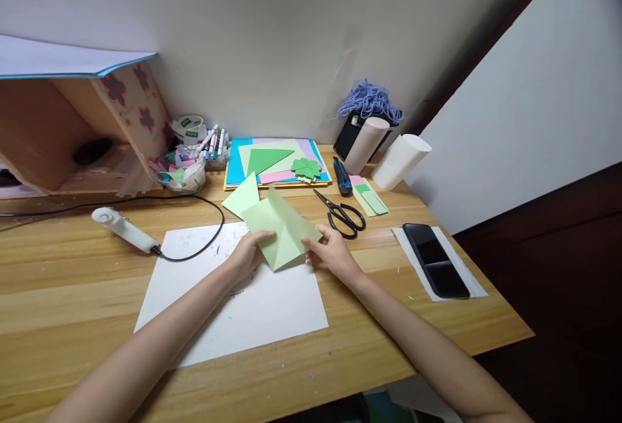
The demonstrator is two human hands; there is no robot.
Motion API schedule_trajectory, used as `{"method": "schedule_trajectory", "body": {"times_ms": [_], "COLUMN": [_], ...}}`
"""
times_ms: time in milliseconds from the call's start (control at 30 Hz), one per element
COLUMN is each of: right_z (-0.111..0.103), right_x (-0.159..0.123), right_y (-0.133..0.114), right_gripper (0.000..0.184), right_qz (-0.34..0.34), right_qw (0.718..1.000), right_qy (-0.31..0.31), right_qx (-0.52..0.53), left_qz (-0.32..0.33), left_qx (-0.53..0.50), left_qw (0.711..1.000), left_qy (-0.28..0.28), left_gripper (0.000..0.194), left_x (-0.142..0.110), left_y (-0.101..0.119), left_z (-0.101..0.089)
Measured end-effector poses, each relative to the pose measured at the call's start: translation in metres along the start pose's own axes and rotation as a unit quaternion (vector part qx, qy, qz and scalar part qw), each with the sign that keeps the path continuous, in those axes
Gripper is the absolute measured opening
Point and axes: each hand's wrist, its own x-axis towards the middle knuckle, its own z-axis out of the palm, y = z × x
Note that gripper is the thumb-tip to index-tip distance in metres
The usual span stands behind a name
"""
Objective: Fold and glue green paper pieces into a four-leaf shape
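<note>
A creased square of light green paper (pixel 279 228) is held up between my two hands, over a white sheet (pixel 253 322) on the table. My left hand (pixel 247 254) pinches its left side, thumb on top. The right edge is gripped by my right hand (pixel 335 251), thumb in front and fingers partly behind the paper. Just beyond it lies another light green piece, a folded triangle (pixel 243 196). Black-handled scissors (pixel 343 214) rest open-bladed or nearly so to the right, close to my right hand.
A hot glue gun (pixel 125 230) with a black cable lies left. Behind are a paper stack (pixel 238 160) with a green paper flower (pixel 307 168), a bowl of scraps (pixel 187 177), a utility knife (pixel 342 177) and paper rolls (pixel 403 160). A phone (pixel 436 261) lies right, near the table edge.
</note>
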Motion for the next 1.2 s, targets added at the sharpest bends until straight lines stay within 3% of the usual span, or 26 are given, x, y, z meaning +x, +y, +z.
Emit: {"method": "schedule_trajectory", "body": {"times_ms": [67, 133, 233, 300, 400, 467, 733, 1033, 1200], "right_z": [-0.007, -0.016, -0.031, -0.04, -0.047, -0.048, -0.043, -0.03, -0.021], "right_x": [0.004, 0.007, 0.008, 0.007, 0.005, 0.005, 0.01, 0.014, 0.015], "right_y": [0.001, 0.0, -0.007, -0.013, -0.02, -0.019, -0.002, 0.002, 0.011], "right_gripper": [0.032, 0.031, 0.037, 0.036, 0.037, 0.034, 0.003, 0.021, 0.028], "right_qz": [0.025, -0.003, -0.097, -0.148, -0.173, -0.167, -0.155, -0.136, -0.103], "right_qw": [1.0, 1.0, 0.993, 0.974, 0.949, 0.952, 0.971, 0.99, 0.994], "right_qy": [-0.006, -0.001, -0.011, -0.061, -0.132, -0.138, -0.089, -0.032, 0.045], "right_qx": [0.018, 0.013, -0.072, -0.16, -0.228, -0.214, -0.159, -0.007, 0.015], "left_qz": [-0.015, -0.03, -0.047, -0.058, -0.077, -0.089, -0.053, -0.031, -0.022], "left_qx": [-0.023, -0.032, -0.023, -0.01, 0.0, -0.001, 0.001, 0.04, 0.021], "left_qw": [0.999, 0.998, 0.998, 0.998, 0.997, 0.996, 0.994, 0.991, 0.989], "left_qy": [0.042, 0.046, 0.029, 0.009, -0.017, -0.032, -0.1, -0.121, -0.148], "left_gripper": [0.043, 0.043, 0.043, 0.042, 0.043, 0.043, 0.037, 0.045, 0.04], "left_x": [0.002, 0.003, 0.003, 0.003, 0.003, 0.003, 0.001, 0.001, 0.001], "left_y": [0.001, 0.003, 0.005, 0.005, 0.006, 0.005, 0.005, 0.004, 0.005], "left_z": [-0.002, -0.002, -0.003, -0.004, -0.007, -0.008, -0.011, -0.01, -0.008]}}
